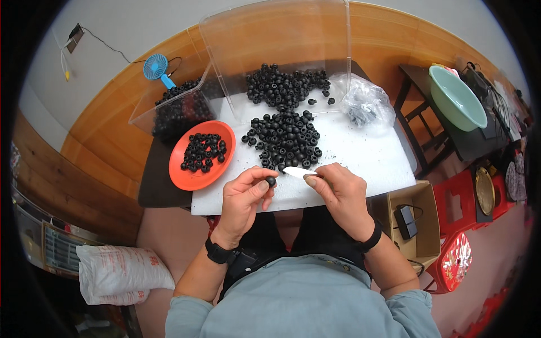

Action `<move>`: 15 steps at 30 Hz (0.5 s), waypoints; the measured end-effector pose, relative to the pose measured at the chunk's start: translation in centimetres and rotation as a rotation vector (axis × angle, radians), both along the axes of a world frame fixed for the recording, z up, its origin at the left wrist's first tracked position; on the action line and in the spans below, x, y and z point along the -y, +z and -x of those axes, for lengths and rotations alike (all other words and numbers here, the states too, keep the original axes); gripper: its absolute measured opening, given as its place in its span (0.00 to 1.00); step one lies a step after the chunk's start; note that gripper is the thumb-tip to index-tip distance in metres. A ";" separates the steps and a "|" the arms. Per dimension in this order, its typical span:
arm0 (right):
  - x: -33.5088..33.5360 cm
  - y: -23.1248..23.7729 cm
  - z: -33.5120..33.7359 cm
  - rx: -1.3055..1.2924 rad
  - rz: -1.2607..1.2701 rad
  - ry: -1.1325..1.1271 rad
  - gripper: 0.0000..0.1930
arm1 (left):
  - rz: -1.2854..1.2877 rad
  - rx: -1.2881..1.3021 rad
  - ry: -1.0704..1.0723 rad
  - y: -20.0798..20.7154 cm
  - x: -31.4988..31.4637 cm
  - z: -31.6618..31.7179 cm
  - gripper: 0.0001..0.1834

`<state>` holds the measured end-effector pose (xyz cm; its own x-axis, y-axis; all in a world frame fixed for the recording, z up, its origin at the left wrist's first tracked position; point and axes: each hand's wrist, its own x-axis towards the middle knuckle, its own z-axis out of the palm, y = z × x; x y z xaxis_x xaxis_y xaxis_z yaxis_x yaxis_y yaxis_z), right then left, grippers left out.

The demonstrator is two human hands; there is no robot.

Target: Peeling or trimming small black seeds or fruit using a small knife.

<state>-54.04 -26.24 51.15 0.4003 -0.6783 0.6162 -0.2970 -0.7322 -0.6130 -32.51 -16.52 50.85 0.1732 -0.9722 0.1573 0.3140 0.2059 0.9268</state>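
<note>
My right hand [341, 194] is closed on one end of a slim white blade [298, 172], pinching it between thumb and fingers. The blade's long axis runs almost straight across in front of me, left to right; its free tip points left, tilted slightly away from my body, and its other end disappears into my grip. The tip lies near the close edge of a heap of black pieces [288, 141]; whether it touches any of them I can't tell. My left hand [245, 196] pinches a single black piece [271, 182] between thumb and fingertips, just left of the blade's tip and a little closer to me. The piece turns a smooth, rounded side up to view, so I can't tell which way its own axis runs. Both hands are over the near part of a white foam sheet [377, 172] on the dark bench [160, 177]. Left of the heap, an orange-red bowl [178, 173] holds more black pieces.
</note>
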 end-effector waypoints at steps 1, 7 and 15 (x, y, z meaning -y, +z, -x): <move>0.1 -0.3 0.0 -0.019 0.015 -0.011 0.10 | -0.002 -0.003 0.002 0.0 0.1 0.2 0.14; -0.7 2.7 4.0 0.475 -0.348 0.364 0.18 | -0.012 -0.107 0.064 -1.0 0.2 0.2 0.14; -1.8 11.4 4.4 0.533 -0.050 1.358 0.12 | 0.006 -0.096 0.053 -1.1 -0.3 0.2 0.13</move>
